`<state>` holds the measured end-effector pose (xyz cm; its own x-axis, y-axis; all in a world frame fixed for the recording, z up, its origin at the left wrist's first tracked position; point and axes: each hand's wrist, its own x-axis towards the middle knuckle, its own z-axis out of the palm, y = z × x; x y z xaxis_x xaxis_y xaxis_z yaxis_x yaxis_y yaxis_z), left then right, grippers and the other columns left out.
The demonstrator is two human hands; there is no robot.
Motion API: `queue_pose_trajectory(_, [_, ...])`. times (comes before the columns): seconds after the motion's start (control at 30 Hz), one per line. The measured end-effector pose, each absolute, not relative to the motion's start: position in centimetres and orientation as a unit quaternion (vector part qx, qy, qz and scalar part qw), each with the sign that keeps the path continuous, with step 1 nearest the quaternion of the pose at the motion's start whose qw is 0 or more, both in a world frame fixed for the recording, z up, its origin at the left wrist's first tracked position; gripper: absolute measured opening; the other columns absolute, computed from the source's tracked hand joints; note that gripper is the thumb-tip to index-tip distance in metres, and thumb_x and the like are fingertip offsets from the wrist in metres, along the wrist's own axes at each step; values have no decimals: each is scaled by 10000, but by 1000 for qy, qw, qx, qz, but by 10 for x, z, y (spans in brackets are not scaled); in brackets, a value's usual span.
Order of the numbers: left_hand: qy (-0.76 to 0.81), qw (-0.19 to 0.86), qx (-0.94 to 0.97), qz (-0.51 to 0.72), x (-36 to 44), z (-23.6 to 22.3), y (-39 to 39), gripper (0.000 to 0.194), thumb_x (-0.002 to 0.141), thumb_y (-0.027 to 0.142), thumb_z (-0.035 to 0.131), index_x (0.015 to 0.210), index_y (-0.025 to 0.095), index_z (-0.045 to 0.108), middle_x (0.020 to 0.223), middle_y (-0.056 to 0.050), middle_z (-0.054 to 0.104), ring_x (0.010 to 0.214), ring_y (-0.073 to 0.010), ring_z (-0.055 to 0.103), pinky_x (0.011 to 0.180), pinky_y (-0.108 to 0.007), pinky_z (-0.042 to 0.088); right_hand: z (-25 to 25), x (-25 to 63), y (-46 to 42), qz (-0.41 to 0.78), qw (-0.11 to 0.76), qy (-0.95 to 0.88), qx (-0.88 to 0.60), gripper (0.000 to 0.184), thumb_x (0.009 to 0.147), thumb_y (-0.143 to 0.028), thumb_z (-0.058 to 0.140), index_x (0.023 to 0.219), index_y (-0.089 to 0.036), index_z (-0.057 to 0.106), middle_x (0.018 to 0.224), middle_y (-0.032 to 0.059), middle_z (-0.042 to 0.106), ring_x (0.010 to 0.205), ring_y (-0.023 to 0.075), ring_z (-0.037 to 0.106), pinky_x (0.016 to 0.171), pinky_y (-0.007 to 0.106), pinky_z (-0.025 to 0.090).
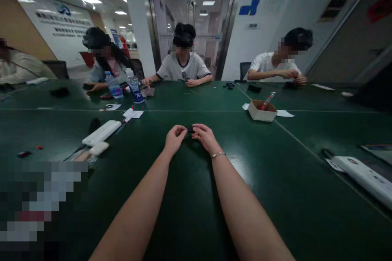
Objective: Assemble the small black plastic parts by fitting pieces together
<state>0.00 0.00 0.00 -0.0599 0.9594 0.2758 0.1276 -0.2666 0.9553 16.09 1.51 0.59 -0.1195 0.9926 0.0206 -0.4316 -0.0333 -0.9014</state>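
Note:
Both my arms reach out over the dark green table (275,179). My left hand (174,139) and my right hand (205,135) meet in the middle, fingers curled and pinched together on a small black object (190,129) held between them, just above the tabletop. A thin bracelet (218,155) circles my right wrist. What the black object is I cannot make out.
A small cardboard box (262,111) with a red-capped tube stands to the right. White paper slips (133,113), a white power strip (101,132) and a white case lie left. Two water bottles (136,89) stand farther back. Several people sit across the table. A white box (366,176) lies at right.

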Motion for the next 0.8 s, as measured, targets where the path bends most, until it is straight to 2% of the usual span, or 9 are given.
queue_pose_trajectory(0.23, [449,367,571,581,1,-4,4,196,737,286,697,891,172,655,933,-68,702,888,-183,662,897,-371,511,3,160,16,629,561,-409,-349,344,586,-277,854,867,-163,691,675,0,673,572,115,644,568,232,559])
queue_pose_trajectory(0.53, [441,377,569,583,-3,-3,5,214,689,240,728,885,170,678,948,-67,719,889,-183,674,907,-377,515,4,160,17,633,558,-409,-347,306,623,-249,840,872,-157,688,653,3,667,572,117,645,565,231,568])
queue_pose_trajectory(0.8, [458,378,563,575,-2,2,1,249,728,353,717,892,167,702,890,-73,728,840,-185,671,837,-347,517,6,161,16,637,552,-414,-344,318,623,-262,841,885,-158,693,636,-6,656,567,110,638,567,225,566])
